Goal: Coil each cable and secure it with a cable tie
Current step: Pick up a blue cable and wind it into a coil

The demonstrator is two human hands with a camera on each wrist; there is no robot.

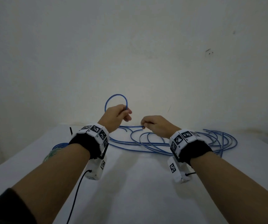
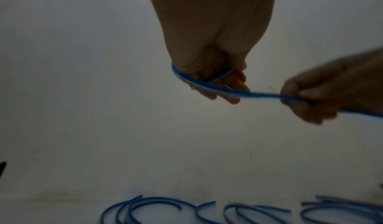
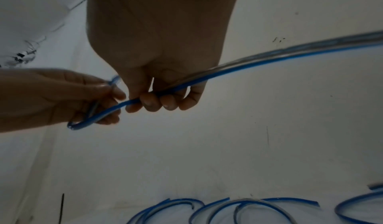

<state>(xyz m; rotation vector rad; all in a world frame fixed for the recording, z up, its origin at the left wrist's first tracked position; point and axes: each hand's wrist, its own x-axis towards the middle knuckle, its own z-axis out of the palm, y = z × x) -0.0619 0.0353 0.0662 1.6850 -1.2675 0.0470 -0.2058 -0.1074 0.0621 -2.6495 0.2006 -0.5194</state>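
Cable loops above left hand – both fists (right hand lower) grip it

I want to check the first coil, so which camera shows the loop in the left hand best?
The head view: the blue loop stands whole above the left hand. Both wrist views catch only a short bend of it at that hand's fingers.
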